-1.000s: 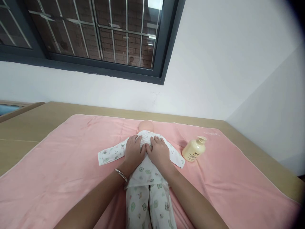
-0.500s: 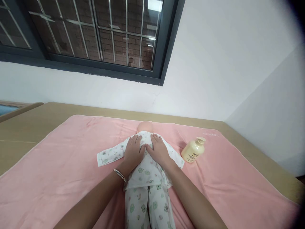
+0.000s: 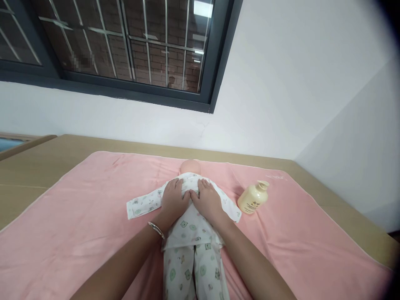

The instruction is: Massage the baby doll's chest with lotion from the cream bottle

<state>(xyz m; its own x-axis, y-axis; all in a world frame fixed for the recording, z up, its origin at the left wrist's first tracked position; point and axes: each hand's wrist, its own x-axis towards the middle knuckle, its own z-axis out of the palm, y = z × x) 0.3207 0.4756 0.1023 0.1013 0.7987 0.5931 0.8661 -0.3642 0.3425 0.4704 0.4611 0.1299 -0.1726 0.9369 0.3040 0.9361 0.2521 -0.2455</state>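
A baby doll (image 3: 191, 166) lies on a pink towel (image 3: 78, 216), head away from me, dressed in white patterned pyjamas (image 3: 190, 233). My left hand (image 3: 173, 199) rests flat on the doll's upper chest on the left side, fingers stretched out, a metal bangle (image 3: 156, 229) on the wrist. My right hand (image 3: 208, 200) lies flat beside it on the right side of the chest, fingers spread. The thumbs almost meet at the middle. Both sleeves of the doll stick out sideways.
A cream pump bottle (image 3: 253, 197) lies tilted on the towel to the right of the doll. The towel covers a wooden table (image 3: 37, 162) that stands against a white wall under a barred window (image 3: 125, 46).
Both hands have shifted slightly on the doll's chest, sliding up a little and back; they stay flat. The bottle has not moved.
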